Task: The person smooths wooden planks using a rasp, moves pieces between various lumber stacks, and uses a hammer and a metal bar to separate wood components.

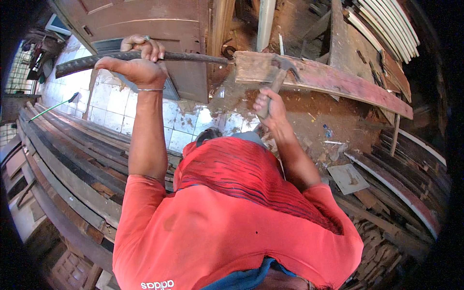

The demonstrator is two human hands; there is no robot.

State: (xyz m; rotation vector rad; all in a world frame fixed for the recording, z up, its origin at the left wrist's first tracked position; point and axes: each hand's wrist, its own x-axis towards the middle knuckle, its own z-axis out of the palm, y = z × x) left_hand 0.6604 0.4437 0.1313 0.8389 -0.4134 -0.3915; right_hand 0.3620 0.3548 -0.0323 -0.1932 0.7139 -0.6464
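Note:
My left hand [137, 68] is closed round a long dark bar [195, 57], its fingers curled over it and its thumb pointing left. The bar looks ribbed at its wide left end and narrows to the right; whether it is wood or metal I cannot tell. Its narrow tip comes close to the rough left end of a reddish wooden plank [338, 79]; I cannot tell if they touch. A claw hammer [279, 79] is gripped by its handle in my right hand [271, 105]. In the view, the hammer's head overlaps the plank near its left end.
A brown panelled door [159, 29] stands ahead on the left, above white floor tiles [181, 137]. Long timbers [72, 159] are stacked to my left, with a green stick [50, 110] across them. More boards [401, 193] lie at right; debris covers the brown ground [309, 121].

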